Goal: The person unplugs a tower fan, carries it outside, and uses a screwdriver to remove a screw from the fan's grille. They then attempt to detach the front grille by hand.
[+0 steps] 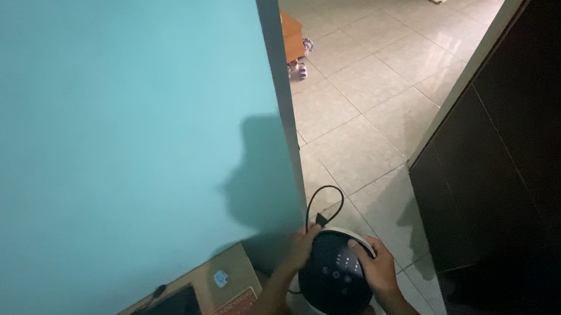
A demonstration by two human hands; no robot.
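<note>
Gripping round appliance — left hand, right hand.

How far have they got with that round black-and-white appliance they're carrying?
Already done: the round appliance is off the tiled floor, its black cord looping loose above it, so it looks unplugged. In hand: the left hand grips its far edge and the right hand its right side, thumb on the dark control panel. Left: it has not yet been set down anywhere.

Single head view, looking steeply down, hands low in frame.
</note>
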